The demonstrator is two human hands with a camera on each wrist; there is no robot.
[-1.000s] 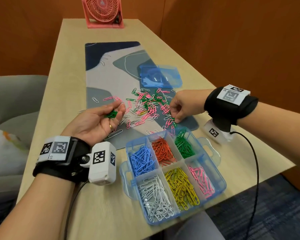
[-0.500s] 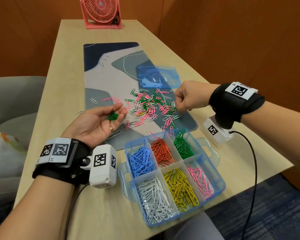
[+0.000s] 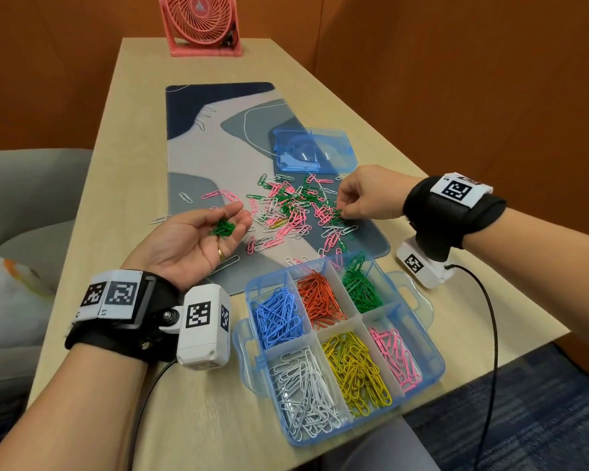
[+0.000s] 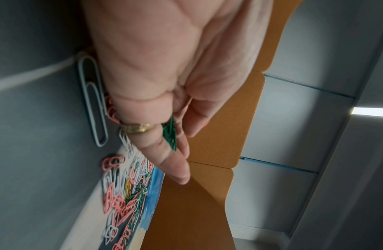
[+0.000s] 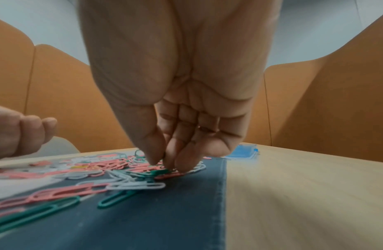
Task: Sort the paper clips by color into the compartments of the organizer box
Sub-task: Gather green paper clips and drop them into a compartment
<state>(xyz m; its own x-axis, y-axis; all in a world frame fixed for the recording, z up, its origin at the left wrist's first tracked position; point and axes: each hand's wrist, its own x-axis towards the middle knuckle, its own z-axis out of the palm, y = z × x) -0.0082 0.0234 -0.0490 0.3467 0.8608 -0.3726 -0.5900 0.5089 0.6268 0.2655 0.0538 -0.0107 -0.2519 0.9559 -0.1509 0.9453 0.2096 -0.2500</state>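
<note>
A loose pile of pink, green and white paper clips (image 3: 293,210) lies on the desk mat. My left hand (image 3: 235,219) is palm up left of the pile, fingers curled round a small bunch of green clips (image 3: 222,228), seen in the left wrist view as green clips (image 4: 170,133) between the fingers. My right hand (image 3: 342,212) reaches down at the pile's right side, thumb and fingertips (image 5: 152,157) pinching at a green clip (image 5: 158,171). The blue organizer box (image 3: 436,365) stands in front, with blue, orange and green clips in the far row and white, yellow and pink in the near row.
The box's clear blue lid (image 3: 313,149) lies on the mat (image 3: 198,141) behind the pile. A pink fan (image 3: 201,22) stands at the table's far end. A grey sofa (image 3: 21,198) is left of the table. Cables hang from both wrists.
My right hand left the pile's near edge by the box, lifted, and has come down on the pile's right side. The left hand has opened a little and still cups the green clips.
</note>
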